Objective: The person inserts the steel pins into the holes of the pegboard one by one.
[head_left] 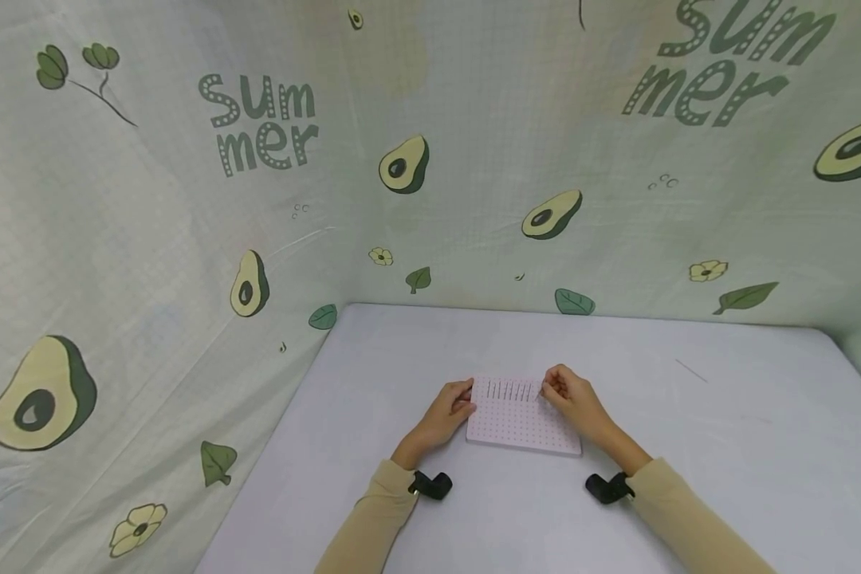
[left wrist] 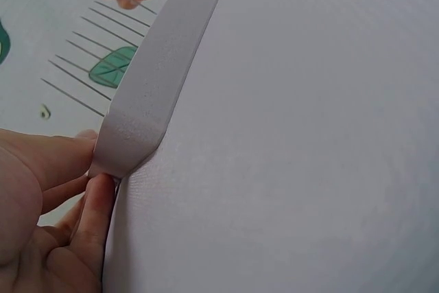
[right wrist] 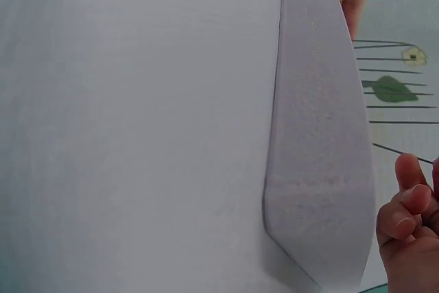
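A flat pale board [head_left: 524, 430] dotted with rows of small holes lies on the table. Several thin dark sticks [head_left: 509, 390] stand upright in a row near its far edge; in the left wrist view, these sticks [left wrist: 81, 73] rise from the board side by side. My left hand [head_left: 442, 416] grips the board's left side, thumb and fingers pinching its corner [left wrist: 110, 142]. At the far right end of the row, my right hand [head_left: 575, 400] pinches one more thin stick [right wrist: 400, 153], which leans against the line of the others. Whether its lower end sits in a hole is too small to tell.
A single thin stick [head_left: 691, 371] lies on the white table [head_left: 725, 478] to the right of the board. Printed cloth [head_left: 466, 239] hangs behind the table and along its left side. Black wrist cameras [head_left: 430, 485] are strapped over both sleeves.
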